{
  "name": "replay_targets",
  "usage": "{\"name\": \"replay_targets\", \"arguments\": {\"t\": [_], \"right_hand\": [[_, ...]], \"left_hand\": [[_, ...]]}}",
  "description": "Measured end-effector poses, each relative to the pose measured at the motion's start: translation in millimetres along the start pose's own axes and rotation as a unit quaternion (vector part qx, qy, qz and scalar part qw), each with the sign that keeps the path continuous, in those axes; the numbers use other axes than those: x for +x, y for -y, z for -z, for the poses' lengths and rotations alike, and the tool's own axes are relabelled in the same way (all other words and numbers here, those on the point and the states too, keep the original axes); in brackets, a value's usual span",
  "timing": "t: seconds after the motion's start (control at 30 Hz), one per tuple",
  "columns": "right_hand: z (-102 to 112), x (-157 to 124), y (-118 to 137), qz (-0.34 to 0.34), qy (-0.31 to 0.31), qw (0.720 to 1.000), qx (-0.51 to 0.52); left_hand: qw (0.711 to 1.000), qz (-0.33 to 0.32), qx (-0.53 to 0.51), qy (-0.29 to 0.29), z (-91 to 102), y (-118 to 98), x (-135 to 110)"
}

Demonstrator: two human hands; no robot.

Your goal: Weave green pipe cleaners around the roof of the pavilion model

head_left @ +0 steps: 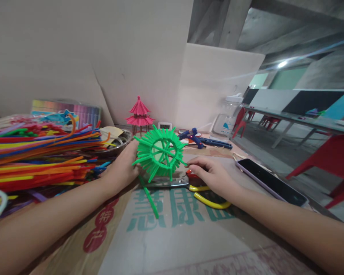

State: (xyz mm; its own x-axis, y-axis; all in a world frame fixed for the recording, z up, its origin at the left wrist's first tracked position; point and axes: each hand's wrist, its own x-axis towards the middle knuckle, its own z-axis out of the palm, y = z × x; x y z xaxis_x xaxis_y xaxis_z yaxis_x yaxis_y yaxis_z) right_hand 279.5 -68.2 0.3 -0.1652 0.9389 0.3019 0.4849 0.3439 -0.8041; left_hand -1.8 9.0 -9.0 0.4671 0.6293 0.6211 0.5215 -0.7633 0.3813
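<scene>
A green spiky wheel of pipe cleaners (159, 154) stands upright on the cardboard (172, 233). My left hand (123, 164) grips its left side from behind. My right hand (209, 173) lies beside its right edge, fingers curled over a small red thing I cannot make out, fingertips touching a green spike. Under that hand lie scissors (210, 200) with yellow handles; their metal blades (166, 184) point left beneath the wheel. A loose green stem (149, 198) trails toward me from the wheel.
A big heap of coloured pipe cleaners (37, 156) fills the left side. A pink pagoda model (139, 114), a blue glue gun (193, 137) and a clear jug (227, 120) stand behind. A phone (271, 181) lies at the right. Red chairs (329, 160) beyond.
</scene>
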Motion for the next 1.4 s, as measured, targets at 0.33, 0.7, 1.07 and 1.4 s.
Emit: {"name": "replay_targets", "arguments": {"t": [0.33,0.7,1.07,1.4], "right_hand": [[0.8,0.0,2.1,-0.017,-0.001,1.000,0.002],[-0.1,0.1,2.0,-0.019,0.007,1.000,0.023],[0.2,0.7,2.6,-0.022,0.003,1.000,0.015],[-1.3,1.1,-1.5,-0.031,0.007,0.999,0.033]], "left_hand": [[1.000,-0.016,0.011,0.003,-0.4,2.2,-1.4],[1.000,-0.005,0.017,0.012,-0.4,4.1,-1.1],[0.999,-0.022,0.028,-0.001,-0.6,2.1,-1.7],[0.999,-0.020,0.034,-0.003,-1.0,4.9,-2.6]]}}
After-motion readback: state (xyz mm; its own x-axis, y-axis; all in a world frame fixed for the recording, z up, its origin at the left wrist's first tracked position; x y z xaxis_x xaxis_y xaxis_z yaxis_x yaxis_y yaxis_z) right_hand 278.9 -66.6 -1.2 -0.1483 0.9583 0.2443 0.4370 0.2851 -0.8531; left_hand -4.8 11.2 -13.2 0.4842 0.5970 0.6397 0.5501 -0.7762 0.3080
